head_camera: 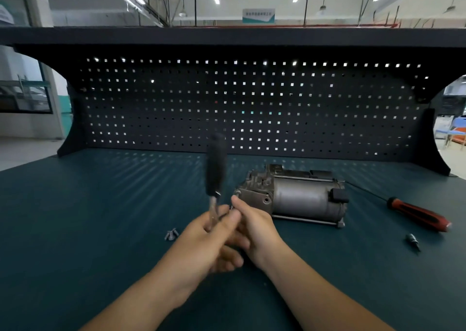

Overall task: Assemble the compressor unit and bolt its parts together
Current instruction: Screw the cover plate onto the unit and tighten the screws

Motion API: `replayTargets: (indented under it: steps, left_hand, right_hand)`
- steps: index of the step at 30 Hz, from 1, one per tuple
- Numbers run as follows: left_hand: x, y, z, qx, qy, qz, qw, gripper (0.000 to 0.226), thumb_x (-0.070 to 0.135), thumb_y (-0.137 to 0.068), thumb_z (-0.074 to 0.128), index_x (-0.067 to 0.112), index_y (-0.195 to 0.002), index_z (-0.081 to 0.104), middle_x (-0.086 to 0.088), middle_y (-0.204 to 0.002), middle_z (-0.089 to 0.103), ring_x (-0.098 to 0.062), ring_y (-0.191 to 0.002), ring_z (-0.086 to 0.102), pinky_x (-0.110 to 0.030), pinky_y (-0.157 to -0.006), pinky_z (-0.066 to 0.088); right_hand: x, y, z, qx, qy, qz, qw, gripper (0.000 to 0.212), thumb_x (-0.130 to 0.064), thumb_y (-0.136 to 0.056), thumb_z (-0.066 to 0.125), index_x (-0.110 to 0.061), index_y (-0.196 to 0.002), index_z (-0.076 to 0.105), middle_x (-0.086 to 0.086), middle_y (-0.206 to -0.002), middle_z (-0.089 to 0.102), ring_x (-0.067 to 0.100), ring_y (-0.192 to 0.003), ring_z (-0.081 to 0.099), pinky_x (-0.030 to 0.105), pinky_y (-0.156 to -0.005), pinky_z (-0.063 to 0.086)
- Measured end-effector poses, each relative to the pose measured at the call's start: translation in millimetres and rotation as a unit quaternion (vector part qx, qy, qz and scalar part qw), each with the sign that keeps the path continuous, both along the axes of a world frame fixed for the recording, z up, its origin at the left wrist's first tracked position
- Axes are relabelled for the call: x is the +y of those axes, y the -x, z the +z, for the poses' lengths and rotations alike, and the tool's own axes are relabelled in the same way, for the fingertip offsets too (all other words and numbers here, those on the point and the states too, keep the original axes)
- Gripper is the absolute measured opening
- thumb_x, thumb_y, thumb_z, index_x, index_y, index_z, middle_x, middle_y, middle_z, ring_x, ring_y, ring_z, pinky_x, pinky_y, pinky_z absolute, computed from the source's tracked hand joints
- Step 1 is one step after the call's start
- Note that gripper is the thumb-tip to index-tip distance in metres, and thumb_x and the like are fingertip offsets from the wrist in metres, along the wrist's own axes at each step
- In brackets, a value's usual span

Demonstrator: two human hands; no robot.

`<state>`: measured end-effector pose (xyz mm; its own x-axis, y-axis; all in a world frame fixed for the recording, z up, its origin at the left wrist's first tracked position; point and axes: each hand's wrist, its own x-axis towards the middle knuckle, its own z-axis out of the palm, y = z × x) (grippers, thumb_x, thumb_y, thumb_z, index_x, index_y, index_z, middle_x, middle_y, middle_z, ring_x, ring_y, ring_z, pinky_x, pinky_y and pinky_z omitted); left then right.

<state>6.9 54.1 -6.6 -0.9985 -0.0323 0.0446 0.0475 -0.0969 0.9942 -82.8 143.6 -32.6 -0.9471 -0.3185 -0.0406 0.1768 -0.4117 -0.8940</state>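
— Where is the grey metal compressor unit with the round motor body (290, 194)?

— In the head view it lies on its side on the dark green bench mat (75, 217), in front of the black perforated back panel (252, 103). Both hands are just beside its near left corner, not touching it as far as I can see

— And the left hand (201, 235)?

— Its fingers are curled round the metal shaft of a black-handled screwdriver (215, 164), which stands nearly upright with the handle on top, blurred

— The right hand (252, 227)?

— It is pressed close against the left, thumb and forefinger pinching a small dark piece (230, 207) right by the shaft. It is too small to say what it is

— Anything else on the mat?

— Two short silver bolts (171, 234) lie together just left of the left hand. Well to the right of the compressor lies a red-and-black-handled screwdriver (418, 213), and nearer than it a small dark driver bit (413, 241)
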Motion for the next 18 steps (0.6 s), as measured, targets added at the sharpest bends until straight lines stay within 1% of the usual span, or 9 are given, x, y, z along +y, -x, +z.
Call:
replayTargets:
  steps: [3,5,7,9,11,13,15,16,18]
  left_hand:
    - [-2.0,-3.3,9.7,-0.068,-0.224,-0.042,0.971,0.057,0.046,-0.064,0.059,0.008,-0.107,0.06,-0.016,-0.082,0.071,-0.01,-0.043,0.056,-0.019,-0.042,0.051]
    - [-2.9,-3.3,11.3,-0.07,-0.272,-0.052,0.958,0.066,0.047,-0.067,0.058,0.0,-0.112,0.059,-0.016,-0.081,0.07,-0.008,-0.042,0.055,-0.018,-0.041,0.051]
    - [-4.6,-1.7,9.5,-0.073,-0.261,-0.045,0.962,0.059,0.049,-0.072,0.055,-0.001,-0.104,0.062,-0.01,-0.068,0.066,-0.007,-0.039,0.051,-0.017,-0.038,0.047]
    - [-6.4,-0.8,8.4,-0.068,-0.148,-0.01,0.987,0.039,0.046,-0.085,0.052,0.009,-0.089,0.062,-0.001,-0.052,0.054,-0.006,-0.034,0.041,-0.017,-0.035,0.038]
    - [-9.5,1.6,3.1,-0.01,0.078,0.031,0.996,0.022,0.035,-0.092,0.048,0.019,-0.084,0.06,0.007,-0.047,0.049,-0.005,-0.036,0.038,-0.018,-0.039,0.033]
    - [-14.1,5.8,-7.2,0.096,0.333,0.078,0.935,0.019,0.031,-0.09,0.051,0.031,-0.107,0.059,0.012,-0.061,0.061,-0.002,-0.053,0.053,-0.022,-0.053,0.043]
    - [-12.9,7.4,-20.2,0.135,0.56,0.102,0.811,0.059,0.036,-0.085,0.052,0.034,-0.139,0.028,0.008,-0.086,0.067,-0.011,-0.083,0.062,-0.03,-0.073,0.049]
    - [-10.5,7.7,-25.7,0.139,0.606,0.108,0.776,0.072,0.039,-0.085,0.051,0.031,-0.145,0.012,0.003,-0.092,0.066,-0.018,-0.089,0.061,-0.034,-0.076,0.049]
    - [-7.4,10.3,-28.3,0.122,0.598,0.107,0.785,0.079,0.041,-0.085,0.052,0.031,-0.147,0.004,0.001,-0.095,0.065,-0.022,-0.092,0.06,-0.035,-0.077,0.05]
  right_hand:
    - [0.3,0.0,0.8,0.007,-0.016,-0.012,1.0,0.03,-0.023,-0.087,0.061,0.006,-0.095,0.061,0.023,-0.091,0.055,0.031,-0.082,0.052,0.036,-0.074,0.045]
    - [-0.5,0.7,0.2,0.014,-0.02,-0.006,1.0,0.033,-0.024,-0.088,0.06,0.008,-0.098,0.061,0.022,-0.091,0.056,0.031,-0.084,0.052,0.038,-0.078,0.047]
    - [-0.5,1.1,-0.9,0.022,-0.025,-0.002,0.999,0.032,-0.026,-0.088,0.06,0.005,-0.093,0.064,0.017,-0.08,0.061,0.028,-0.074,0.057,0.033,-0.069,0.05]
    - [-1.2,1.7,-2.1,0.02,-0.03,-0.006,0.999,0.027,-0.028,-0.088,0.06,-0.003,-0.078,0.063,0.007,-0.063,0.062,0.019,-0.058,0.058,0.026,-0.056,0.05]
    - [-4.3,1.8,-2.0,0.008,-0.036,-0.011,0.999,0.026,-0.027,-0.09,0.057,-0.006,-0.073,0.06,0.005,-0.058,0.061,0.016,-0.053,0.057,0.023,-0.051,0.048]
    - [-7.1,2.4,-2.1,-0.01,-0.025,-0.02,0.999,0.026,-0.022,-0.091,0.054,-0.006,-0.07,0.058,0.004,-0.055,0.06,0.015,-0.049,0.056,0.023,-0.049,0.045]
    - [-7.8,2.3,-2.1,-0.015,-0.023,-0.027,0.999,0.026,-0.021,-0.09,0.055,-0.006,-0.069,0.06,0.003,-0.052,0.059,0.014,-0.049,0.053,0.023,-0.049,0.044]
    - [-7.7,2.2,-2.5,-0.01,-0.032,-0.028,0.999,0.027,-0.023,-0.09,0.057,-0.006,-0.069,0.061,0.002,-0.053,0.059,0.014,-0.05,0.053,0.022,-0.049,0.044]
    - [-8.2,1.5,-3.2,0.006,-0.047,-0.035,0.998,0.027,-0.025,-0.089,0.059,-0.006,-0.069,0.062,0.003,-0.057,0.057,0.014,-0.053,0.052,0.022,-0.052,0.043]
